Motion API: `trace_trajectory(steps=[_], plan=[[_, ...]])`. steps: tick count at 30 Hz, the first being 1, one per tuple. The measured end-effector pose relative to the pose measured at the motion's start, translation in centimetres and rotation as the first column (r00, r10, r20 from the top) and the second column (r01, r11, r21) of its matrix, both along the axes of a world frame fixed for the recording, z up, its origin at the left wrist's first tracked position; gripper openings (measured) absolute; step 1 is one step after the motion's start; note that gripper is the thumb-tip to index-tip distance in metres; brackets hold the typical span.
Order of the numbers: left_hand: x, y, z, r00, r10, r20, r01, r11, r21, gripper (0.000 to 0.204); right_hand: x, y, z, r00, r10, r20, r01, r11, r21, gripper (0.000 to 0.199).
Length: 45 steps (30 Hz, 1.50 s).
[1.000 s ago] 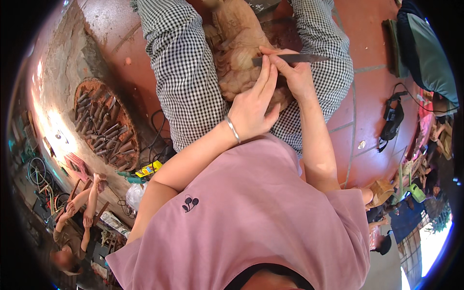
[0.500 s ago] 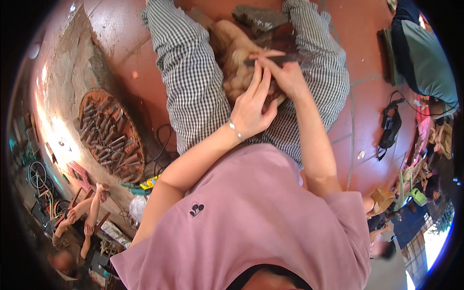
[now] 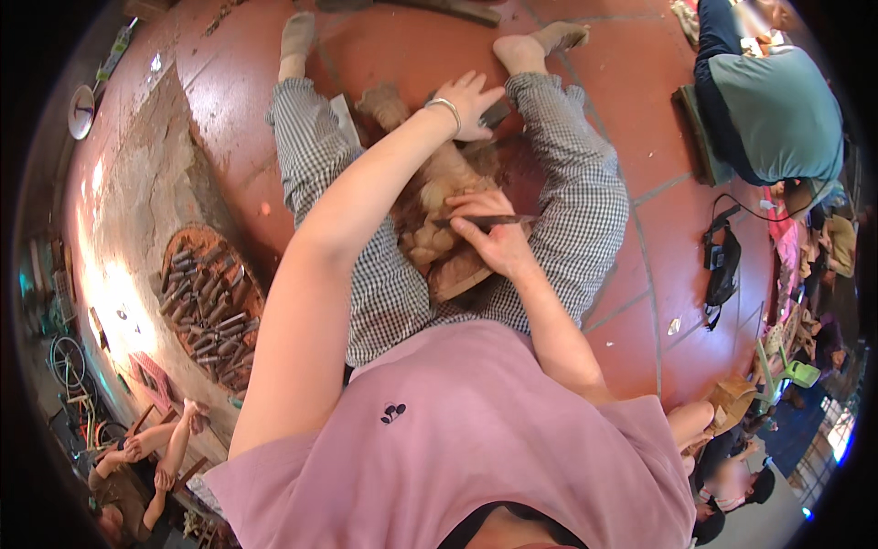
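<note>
A carved wooden figure lies between my knees, pale brown with rounded lumps and a flat base at the near end. My right hand rests against its side, fingers closed around a thin, dark carving chisel that points sideways. Farther out, my left arm crosses above the figure. My left hand has its fingers stretched and spread over a dark grey stone block. That hand covers much of the block, so whether it presses on it I cannot tell.
To the left, a round basket of several wooden-handled tools stands by a worn grey slab. A long wooden-handled tool lies beyond my feet. On the right are a black pouch with a strap and a seated person.
My left hand has parted from my right and reached forward to the stone block. The right hand has drawn nearer, keeping the chisel. My view has tilted, showing more floor ahead.
</note>
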<state>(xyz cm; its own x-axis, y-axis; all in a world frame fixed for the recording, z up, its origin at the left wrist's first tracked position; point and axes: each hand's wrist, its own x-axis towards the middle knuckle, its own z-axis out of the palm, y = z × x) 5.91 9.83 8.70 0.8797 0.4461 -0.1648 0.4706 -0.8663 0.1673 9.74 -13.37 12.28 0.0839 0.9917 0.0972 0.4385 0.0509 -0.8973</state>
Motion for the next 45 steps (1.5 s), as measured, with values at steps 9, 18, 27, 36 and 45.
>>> trace_trajectory(steps=[9,18,27,36,45], plan=[[1.5,1.2,-0.5,0.973,0.021,-0.228,-0.044,0.994,-0.097,0.094,-0.2,-3.8,-0.2,0.997,-0.044,-0.071,0.045,0.999,0.025,0.02],[2.7,4.2,-0.2,0.796,0.483,-0.365,-0.523,0.852,-0.013,0.085,0.3,-6.5,0.1,0.992,-0.071,-0.1,0.073,0.997,0.012,0.018],[2.2,5.7,3.2,0.875,0.401,-0.269,-0.417,0.909,-0.001,0.068,0.0,-7.1,0.4,0.987,-0.114,-0.113,0.112,0.993,-0.029,0.019],[-3.3,6.6,4.6,0.825,0.504,-0.254,-0.491,0.863,0.118,0.048,-0.1,-7.7,-0.2,0.986,-0.139,-0.097,0.141,0.99,0.012,0.016],[-0.5,7.1,5.4,0.854,0.465,-0.233,-0.465,0.883,0.058,0.038,-1.8,-7.8,0.6,0.965,-0.244,-0.091,0.253,0.962,0.103,0.015]])
